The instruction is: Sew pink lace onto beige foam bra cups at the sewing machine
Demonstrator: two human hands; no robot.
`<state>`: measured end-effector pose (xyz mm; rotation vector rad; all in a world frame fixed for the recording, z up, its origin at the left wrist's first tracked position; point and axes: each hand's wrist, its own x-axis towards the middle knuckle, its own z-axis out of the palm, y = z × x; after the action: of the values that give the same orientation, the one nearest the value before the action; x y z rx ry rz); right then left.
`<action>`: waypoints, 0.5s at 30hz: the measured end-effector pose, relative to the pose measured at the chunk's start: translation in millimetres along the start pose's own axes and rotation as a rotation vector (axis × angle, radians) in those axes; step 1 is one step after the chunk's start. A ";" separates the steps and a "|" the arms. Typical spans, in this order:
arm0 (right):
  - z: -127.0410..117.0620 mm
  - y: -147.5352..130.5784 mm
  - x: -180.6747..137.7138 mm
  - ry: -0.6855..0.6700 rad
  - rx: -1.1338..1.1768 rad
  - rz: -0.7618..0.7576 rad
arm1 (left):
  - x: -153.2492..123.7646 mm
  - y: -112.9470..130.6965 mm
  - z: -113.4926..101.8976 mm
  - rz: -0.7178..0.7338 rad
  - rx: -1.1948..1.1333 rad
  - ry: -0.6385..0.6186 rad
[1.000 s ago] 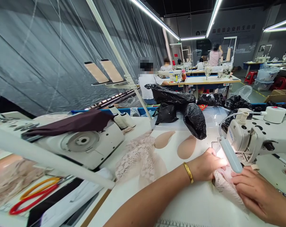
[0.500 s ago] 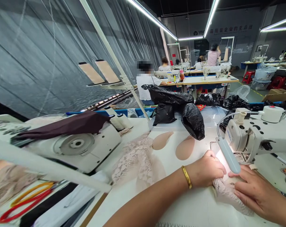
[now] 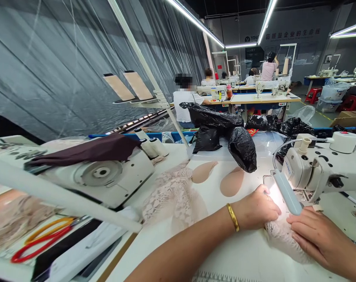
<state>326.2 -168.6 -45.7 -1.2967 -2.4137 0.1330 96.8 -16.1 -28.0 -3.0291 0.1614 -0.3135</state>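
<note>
Pale lace (image 3: 284,237) lies btwn your fingers, prob. mid-work: L hand (image 3: 258,210) pinching it, R hand (image 3: 320,231) on it, grip unclear; stitched amt. can't tell; teardrop pieces (image 3: 232,185) past L fingers lie loose.

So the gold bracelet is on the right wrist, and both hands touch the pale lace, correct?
Not quite: the left hand has the gold bracelet at its wrist, as the head view shows. It and the right hand do touch the pale lace.
</note>
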 end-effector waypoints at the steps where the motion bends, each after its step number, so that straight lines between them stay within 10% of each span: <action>1: 0.4 1.2 0.2 0.001 0.004 0.011 | 0.5 -1.0 1.6 -0.001 0.006 0.008; 15: 9.7 20.6 -6.8 -0.002 -0.080 0.163 | 9.9 5.3 30.0 -0.034 0.136 0.226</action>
<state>341.8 -161.5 -62.2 -1.5301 -2.3344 0.0839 112.2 -20.1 -55.8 -2.8573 0.0997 -0.6423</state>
